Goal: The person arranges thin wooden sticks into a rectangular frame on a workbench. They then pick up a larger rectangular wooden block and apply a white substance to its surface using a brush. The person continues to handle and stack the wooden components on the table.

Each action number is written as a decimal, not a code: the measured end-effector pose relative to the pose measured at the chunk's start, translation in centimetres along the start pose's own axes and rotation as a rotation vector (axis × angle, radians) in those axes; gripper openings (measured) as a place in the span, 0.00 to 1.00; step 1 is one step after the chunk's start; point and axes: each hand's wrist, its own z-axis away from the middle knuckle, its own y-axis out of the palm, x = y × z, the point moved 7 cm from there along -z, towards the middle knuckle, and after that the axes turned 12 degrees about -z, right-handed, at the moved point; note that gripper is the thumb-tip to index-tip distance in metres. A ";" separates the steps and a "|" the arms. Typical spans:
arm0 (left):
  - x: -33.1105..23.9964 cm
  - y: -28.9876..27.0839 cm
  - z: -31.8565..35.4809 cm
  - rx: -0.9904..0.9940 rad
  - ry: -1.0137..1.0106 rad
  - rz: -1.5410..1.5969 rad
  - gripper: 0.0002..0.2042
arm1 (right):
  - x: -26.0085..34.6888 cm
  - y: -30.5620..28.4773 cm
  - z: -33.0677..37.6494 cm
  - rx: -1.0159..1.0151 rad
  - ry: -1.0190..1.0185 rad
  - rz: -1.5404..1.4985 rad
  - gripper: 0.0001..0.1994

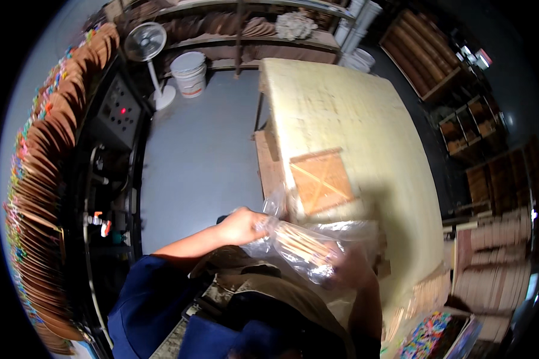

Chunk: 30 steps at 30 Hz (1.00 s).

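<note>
A clear plastic bag [319, 272] of thin wooden sticks [302, 244] lies slanted in front of my body, at the near left edge of the table. My left hand [244, 226] is closed around the bag's gathered end. At the bag's other end is my right hand [354, 267], smeared by motion, so its fingers cannot be made out. More loose clear plastic sticks out past my left hand and beside my right. Just beyond the bag, a square wooden board [322, 180] with crossed strips and raised edges lies on the table.
The pale yellow table [353, 107] stretches ahead. At the near right stand bundled wooden pieces [428, 291] and a box of colourful small items [426, 338]. Left are a black control cabinet [118, 110] and a long row of brown discs [48, 161]. A fan [147, 43] and white bucket [188, 73] stand farther off.
</note>
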 end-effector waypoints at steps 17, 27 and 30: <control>50.8 0.8 -31.3 -1.069 -0.671 1.172 0.09 | -9.5 1.3 -11.6 -0.979 1.000 -1.327 0.19; 45.2 9.9 -56.4 -0.329 -0.245 -0.299 0.09 | -14.4 2.8 -8.9 -1.381 1.349 -1.041 0.19; 49.0 13.6 -58.1 -0.158 -0.238 -0.423 0.09 | -13.7 3.2 -7.0 -1.494 1.410 -0.964 0.19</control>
